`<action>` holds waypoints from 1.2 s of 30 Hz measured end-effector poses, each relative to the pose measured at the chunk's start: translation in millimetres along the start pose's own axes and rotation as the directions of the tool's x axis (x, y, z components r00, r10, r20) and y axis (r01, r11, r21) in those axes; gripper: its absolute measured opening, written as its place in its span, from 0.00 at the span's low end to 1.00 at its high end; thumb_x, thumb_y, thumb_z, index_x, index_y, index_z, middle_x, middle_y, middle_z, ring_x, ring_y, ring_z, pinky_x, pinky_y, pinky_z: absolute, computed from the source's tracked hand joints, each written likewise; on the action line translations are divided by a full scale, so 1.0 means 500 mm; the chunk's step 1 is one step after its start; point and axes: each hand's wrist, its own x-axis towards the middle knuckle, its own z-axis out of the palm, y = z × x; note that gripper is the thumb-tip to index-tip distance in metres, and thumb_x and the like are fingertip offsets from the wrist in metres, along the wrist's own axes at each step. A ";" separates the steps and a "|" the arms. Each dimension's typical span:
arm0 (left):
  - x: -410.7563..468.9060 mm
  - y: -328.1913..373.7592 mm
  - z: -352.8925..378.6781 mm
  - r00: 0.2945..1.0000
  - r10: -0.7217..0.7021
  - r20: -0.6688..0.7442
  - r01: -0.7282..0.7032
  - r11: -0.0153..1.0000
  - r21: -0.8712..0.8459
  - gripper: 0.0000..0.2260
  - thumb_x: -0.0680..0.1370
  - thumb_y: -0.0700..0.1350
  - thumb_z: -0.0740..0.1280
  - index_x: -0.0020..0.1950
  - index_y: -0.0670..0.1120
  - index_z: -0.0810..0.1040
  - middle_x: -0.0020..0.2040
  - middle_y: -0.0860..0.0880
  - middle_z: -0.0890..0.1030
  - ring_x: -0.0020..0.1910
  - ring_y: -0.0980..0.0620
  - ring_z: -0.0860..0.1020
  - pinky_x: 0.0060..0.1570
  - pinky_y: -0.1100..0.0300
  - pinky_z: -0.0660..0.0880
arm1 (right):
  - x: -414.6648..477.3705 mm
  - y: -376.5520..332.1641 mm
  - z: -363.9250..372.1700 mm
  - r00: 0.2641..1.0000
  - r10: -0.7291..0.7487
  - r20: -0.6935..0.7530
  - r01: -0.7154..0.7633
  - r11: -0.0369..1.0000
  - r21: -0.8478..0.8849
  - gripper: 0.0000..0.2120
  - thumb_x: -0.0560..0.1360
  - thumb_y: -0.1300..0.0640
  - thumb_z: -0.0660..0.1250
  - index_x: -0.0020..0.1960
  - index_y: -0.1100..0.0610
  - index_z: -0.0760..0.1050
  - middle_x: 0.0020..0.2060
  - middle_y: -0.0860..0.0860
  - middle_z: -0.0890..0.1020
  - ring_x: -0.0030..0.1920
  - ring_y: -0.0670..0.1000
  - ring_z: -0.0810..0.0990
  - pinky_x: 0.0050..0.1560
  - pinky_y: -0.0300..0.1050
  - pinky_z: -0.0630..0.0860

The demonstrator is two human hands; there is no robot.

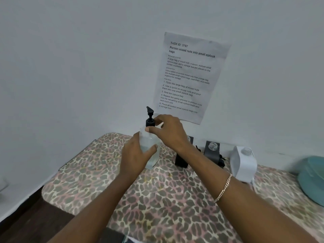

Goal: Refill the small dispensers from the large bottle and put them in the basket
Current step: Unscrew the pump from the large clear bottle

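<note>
A clear large bottle with a black pump top stands near the back of the table. My left hand grips its body from the left. My right hand has its fingers closed around the pump's black collar. To the right stand small dispensers with their necks uncapped: a black one partly hidden behind my right forearm, a second black one, and a white one. The teal basket sits at the right edge, cut off by the frame.
The table is covered by a leopard-print cloth and stands against a white wall. A printed paper sheet is taped to the wall above the bottles. Dark floor shows at the lower left.
</note>
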 end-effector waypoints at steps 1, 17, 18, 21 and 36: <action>-0.016 0.006 -0.008 1.000 0.008 0.007 -0.008 1.000 -0.014 0.24 0.76 0.55 0.77 0.67 0.47 0.77 0.48 0.64 0.75 0.45 0.60 0.78 0.46 0.63 0.76 | -0.017 -0.006 -0.007 1.000 0.002 -0.004 -0.002 1.000 -0.008 0.17 0.74 0.44 0.76 0.58 0.52 0.84 0.53 0.45 0.86 0.52 0.45 0.81 0.52 0.44 0.77; -0.224 0.148 0.012 0.964 0.172 0.201 -0.128 0.969 -0.211 0.22 0.72 0.56 0.80 0.62 0.51 0.81 0.49 0.57 0.84 0.45 0.58 0.83 0.45 0.55 0.82 | -0.305 -0.011 -0.184 0.976 0.120 -0.182 -0.142 0.984 -0.112 0.16 0.72 0.43 0.77 0.53 0.52 0.86 0.45 0.42 0.86 0.42 0.38 0.81 0.41 0.36 0.74; -0.233 0.148 0.016 0.961 0.178 0.212 -0.131 0.967 -0.218 0.22 0.72 0.57 0.80 0.61 0.51 0.81 0.48 0.57 0.84 0.45 0.58 0.83 0.44 0.55 0.82 | -0.312 -0.007 -0.189 0.974 0.123 -0.190 -0.142 0.986 -0.091 0.14 0.72 0.44 0.78 0.52 0.52 0.86 0.43 0.42 0.85 0.41 0.38 0.80 0.40 0.36 0.73; -0.250 0.165 0.027 0.965 0.154 0.213 -0.099 0.963 -0.249 0.22 0.72 0.57 0.79 0.63 0.54 0.80 0.47 0.61 0.82 0.46 0.63 0.82 0.44 0.61 0.81 | -0.331 0.006 -0.198 0.968 0.145 -0.205 -0.163 0.984 -0.072 0.12 0.72 0.47 0.78 0.47 0.55 0.85 0.39 0.45 0.85 0.42 0.43 0.82 0.42 0.42 0.78; -0.290 0.179 0.054 0.956 0.231 0.180 -0.183 0.952 -0.246 0.25 0.73 0.60 0.77 0.68 0.56 0.77 0.55 0.60 0.83 0.51 0.58 0.82 0.48 0.56 0.81 | -0.377 0.019 -0.198 0.922 0.172 -0.347 -0.194 0.980 -0.031 0.19 0.69 0.42 0.80 0.47 0.56 0.80 0.39 0.50 0.83 0.42 0.50 0.81 0.45 0.47 0.80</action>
